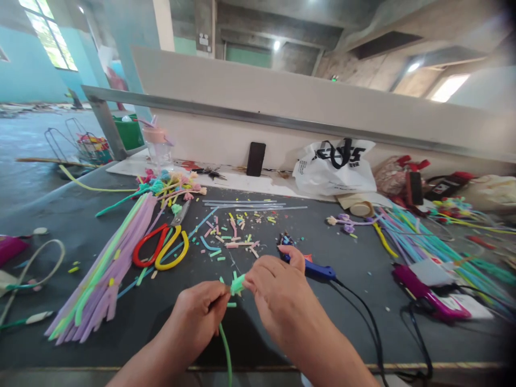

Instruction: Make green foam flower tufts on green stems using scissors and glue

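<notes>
Green piece (237,284), 6 o'clock: ends hidden by left hand (203,312) and right hand (282,290); green stem (227,349) cut off by bottom edge; magenta tool (12,248), 9 o'clock: cropped; green strands (489,270), 3 o'clock: blurred, far ends unclear

Dark surface (137,317) strewn with short pastel clippings (239,245) around its middle. At nine o'clock, red-and-yellow scissors (178,221) beside a bundle of lilac and green fuzzy stems (100,263); at twelve, clear straight sticks (250,205); at three, a blue-handled corded tool (320,270) and more coloured stems (415,236).
</notes>
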`<state>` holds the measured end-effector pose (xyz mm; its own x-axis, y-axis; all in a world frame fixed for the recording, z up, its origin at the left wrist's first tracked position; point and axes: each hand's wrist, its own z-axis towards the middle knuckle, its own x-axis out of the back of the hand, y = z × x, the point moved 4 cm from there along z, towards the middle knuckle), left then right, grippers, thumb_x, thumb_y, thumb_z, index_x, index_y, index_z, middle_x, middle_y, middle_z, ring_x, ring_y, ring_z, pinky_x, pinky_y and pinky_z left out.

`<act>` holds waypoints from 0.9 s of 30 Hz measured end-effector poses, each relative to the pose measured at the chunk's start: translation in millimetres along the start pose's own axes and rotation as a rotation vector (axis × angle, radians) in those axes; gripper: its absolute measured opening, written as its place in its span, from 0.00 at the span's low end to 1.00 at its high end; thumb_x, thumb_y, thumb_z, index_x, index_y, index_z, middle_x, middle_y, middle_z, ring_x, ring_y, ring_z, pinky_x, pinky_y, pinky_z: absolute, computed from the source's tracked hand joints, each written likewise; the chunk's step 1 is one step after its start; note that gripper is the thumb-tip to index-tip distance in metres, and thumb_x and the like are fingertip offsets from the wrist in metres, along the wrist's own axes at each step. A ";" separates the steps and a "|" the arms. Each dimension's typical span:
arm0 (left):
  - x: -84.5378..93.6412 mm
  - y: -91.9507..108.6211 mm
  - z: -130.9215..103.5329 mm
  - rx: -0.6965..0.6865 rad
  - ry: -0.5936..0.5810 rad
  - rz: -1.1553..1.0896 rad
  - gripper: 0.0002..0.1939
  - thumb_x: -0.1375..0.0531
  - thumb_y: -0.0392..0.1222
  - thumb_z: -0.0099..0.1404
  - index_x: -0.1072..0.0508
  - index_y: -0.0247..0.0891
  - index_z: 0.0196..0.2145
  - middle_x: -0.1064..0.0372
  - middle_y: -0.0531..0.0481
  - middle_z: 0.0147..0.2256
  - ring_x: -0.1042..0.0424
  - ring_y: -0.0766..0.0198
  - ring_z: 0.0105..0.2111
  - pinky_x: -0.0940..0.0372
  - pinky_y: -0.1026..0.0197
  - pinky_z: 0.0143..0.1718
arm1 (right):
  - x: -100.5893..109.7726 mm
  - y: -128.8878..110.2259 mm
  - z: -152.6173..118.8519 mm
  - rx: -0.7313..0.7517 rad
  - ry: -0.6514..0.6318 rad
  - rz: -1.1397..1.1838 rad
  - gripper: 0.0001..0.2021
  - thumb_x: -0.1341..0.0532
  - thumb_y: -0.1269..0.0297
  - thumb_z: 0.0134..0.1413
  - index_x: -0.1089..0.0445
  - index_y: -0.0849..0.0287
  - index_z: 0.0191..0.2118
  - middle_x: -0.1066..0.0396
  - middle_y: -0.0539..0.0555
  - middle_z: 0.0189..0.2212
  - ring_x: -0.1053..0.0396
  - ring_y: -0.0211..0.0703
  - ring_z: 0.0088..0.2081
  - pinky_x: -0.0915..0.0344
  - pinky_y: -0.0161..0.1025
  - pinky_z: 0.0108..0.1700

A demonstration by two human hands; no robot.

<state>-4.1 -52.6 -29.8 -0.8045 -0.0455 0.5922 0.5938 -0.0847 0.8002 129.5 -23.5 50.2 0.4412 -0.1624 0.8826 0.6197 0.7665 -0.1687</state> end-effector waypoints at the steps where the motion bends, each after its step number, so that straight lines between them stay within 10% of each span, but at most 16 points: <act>1: -0.5 -0.9 -0.3 0.022 -0.006 -0.029 0.13 0.50 0.39 0.61 0.35 0.38 0.20 0.41 0.56 0.18 0.38 0.74 0.14 0.45 0.73 0.14 | 1.7 0.5 0.6 -0.021 0.028 0.031 0.09 0.45 0.74 0.55 0.34 0.57 0.26 0.33 0.46 0.24 0.35 0.37 0.29 0.59 0.49 0.53; 9: 3.2 -1.7 -3.3 0.261 0.068 -0.378 0.12 0.47 0.43 0.58 0.37 0.38 0.20 0.44 0.60 0.11 0.43 0.74 0.09 0.48 0.73 0.10 | 0.0 13.5 -0.8 -0.365 0.266 0.497 0.02 0.46 0.67 0.55 0.38 0.57 0.35 0.34 0.52 0.30 0.35 0.41 0.34 0.40 0.41 0.40; 17: 5.1 -8.8 0.8 0.292 0.054 -0.529 0.13 0.47 0.46 0.58 0.38 0.38 0.20 0.42 0.59 0.09 0.44 0.72 0.08 0.47 0.71 0.10 | -56.9 -2.9 -14.9 -0.717 0.251 1.377 0.26 0.40 0.55 0.49 0.46 0.54 0.54 0.43 0.60 0.56 0.43 0.49 0.57 0.43 0.47 0.56; 27: 8.1 -3.5 -2.2 0.221 0.055 -0.440 0.09 0.47 0.39 0.56 0.36 0.38 0.19 0.41 0.59 0.11 0.41 0.71 0.10 0.45 0.70 0.12 | -72.4 -9.4 -13.5 -0.872 0.269 1.499 0.31 0.31 0.58 0.36 0.38 0.55 0.50 0.34 0.57 0.50 0.37 0.50 0.52 0.42 0.46 0.54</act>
<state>-12.7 -54.9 -28.0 -0.9755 -0.1053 0.1929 0.1820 0.1052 0.9777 100.6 -27.3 -18.1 0.9364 0.1511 -0.3167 -0.2899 -0.1753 -0.9409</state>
